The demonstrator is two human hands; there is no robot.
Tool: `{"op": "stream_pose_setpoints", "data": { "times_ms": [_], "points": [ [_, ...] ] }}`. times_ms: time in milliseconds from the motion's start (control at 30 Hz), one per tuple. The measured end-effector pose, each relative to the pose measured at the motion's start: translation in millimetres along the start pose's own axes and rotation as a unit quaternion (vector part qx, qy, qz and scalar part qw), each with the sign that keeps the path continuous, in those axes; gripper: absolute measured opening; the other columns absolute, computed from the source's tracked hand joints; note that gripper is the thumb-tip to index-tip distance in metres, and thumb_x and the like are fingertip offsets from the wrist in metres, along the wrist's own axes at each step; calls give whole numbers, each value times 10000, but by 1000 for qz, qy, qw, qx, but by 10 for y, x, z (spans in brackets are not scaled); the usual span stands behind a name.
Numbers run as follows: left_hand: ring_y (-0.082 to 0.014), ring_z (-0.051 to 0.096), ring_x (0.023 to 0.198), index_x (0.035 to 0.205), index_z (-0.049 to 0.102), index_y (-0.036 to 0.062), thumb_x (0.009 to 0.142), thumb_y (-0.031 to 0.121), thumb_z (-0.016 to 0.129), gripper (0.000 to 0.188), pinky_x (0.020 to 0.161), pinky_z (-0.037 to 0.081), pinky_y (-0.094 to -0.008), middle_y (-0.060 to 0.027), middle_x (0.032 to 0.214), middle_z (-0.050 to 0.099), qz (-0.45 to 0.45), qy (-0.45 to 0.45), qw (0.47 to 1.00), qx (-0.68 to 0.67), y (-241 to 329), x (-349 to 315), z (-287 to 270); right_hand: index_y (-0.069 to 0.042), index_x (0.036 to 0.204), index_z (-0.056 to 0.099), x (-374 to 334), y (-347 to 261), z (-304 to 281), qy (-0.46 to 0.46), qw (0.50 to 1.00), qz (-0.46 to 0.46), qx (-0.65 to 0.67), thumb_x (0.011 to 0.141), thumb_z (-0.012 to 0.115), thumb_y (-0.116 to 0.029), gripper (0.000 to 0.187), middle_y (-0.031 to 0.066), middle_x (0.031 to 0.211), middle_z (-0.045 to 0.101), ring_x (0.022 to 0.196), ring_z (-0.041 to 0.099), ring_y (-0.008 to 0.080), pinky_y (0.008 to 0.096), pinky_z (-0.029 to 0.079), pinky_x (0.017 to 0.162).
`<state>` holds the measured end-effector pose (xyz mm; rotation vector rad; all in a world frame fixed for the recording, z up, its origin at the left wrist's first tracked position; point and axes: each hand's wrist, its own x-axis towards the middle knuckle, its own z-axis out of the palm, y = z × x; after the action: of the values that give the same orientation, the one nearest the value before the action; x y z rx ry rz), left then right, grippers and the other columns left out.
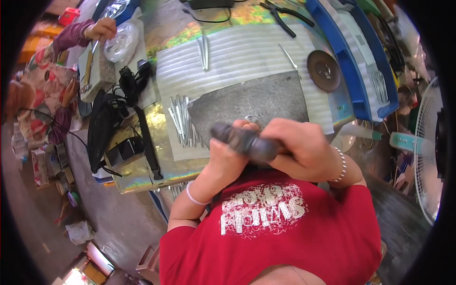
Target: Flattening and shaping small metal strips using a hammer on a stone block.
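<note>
My right hand (301,147) is closed round a hammer (244,142), held up close to the camera; its dark head is slightly blurred and covers part of my other hand. Behind it my left hand (223,161) is closed, fingertips pinched low over the near edge of a dark grey slab (251,97). A small shiny piece of metal (251,118) shows just beyond those fingertips; what they grip is mostly hidden. Left of the slab lies a bundle of thin silvery metal rods (180,118), with a few more rods (203,52) farther back on the white foam sheet (178,61).
Black pliers (285,19), a thin pointed tool (288,56) and a brown round disc (324,70) lie behind the slab. A blue tray (351,61) stands right, near a fan (430,147). Black bags (107,123) lie left. Across the left side, a co-worker's hand (100,29) holds a thin tool.
</note>
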<state>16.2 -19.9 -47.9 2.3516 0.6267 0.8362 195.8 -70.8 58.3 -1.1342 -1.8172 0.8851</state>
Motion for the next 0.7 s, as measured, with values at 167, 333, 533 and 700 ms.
{"op": "stream_pose_setpoints", "data": {
  "times_ms": [167,333,533,700],
  "points": [
    [-236,581,525,900,578,90,692,-35,557,243,436,457,-331,-61,773,552,-17,52,998,8,80,78,-62,17,1158,495,-209,-277,-170,33,996,57,-53,786,626,40,395,166,911,596,718,607,254,326,487,634],
    [-210,634,614,837,614,74,643,71,730,226,518,504,-303,-51,765,611,-63,2,998,14,70,88,-94,58,1206,481,-312,-445,-256,-27,988,16,-153,715,672,44,527,163,921,619,682,612,264,324,491,551],
    [-218,627,614,860,599,73,667,13,687,221,511,496,-305,-57,767,605,-57,1,998,6,78,89,-95,72,1213,470,-328,-431,-186,-46,977,17,-207,693,688,39,565,161,929,621,698,625,253,298,497,533],
    [-231,624,612,849,592,70,674,-45,623,212,509,494,-310,-57,755,598,-56,8,998,-4,90,98,-114,46,1154,529,-442,-563,-168,-24,964,82,-251,728,676,-73,467,133,855,631,679,621,240,302,485,560]
  ]
}}
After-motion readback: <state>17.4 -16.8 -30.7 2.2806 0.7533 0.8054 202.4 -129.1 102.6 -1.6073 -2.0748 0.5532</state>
